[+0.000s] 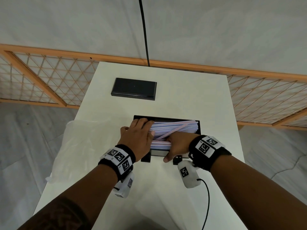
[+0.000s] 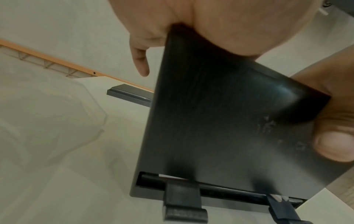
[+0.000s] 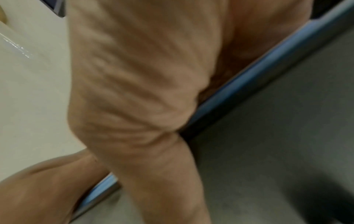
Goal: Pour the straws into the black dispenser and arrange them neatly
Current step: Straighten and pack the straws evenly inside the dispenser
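Observation:
The black dispenser (image 1: 198, 128) stands open-topped on the white table (image 1: 182, 180), filled with pale pink and lilac straws (image 1: 176, 127); one straw lies slantwise across the pile. My left hand (image 1: 141, 130) rests its fingers on the straws' left ends, with the palm on the box's top edge (image 2: 191, 22) and the thumb (image 2: 140, 63) hanging free. My right hand (image 1: 174, 145) clasps the near wall (image 2: 220, 121), thumb (image 2: 337, 144) outside on the front. Its fingers reach inside over the near straws and are hidden. The right wrist view is blurred, showing palm (image 3: 143, 75) against the box rim (image 3: 258, 68).
The dispenser's black lid (image 1: 133, 89) lies flat farther back on the table. A crumpled clear plastic bag (image 1: 79, 143) hangs over the left table edge beside my left hand. A black cable (image 1: 144, 30) runs down behind the table. Wrist-camera leads trail near the front.

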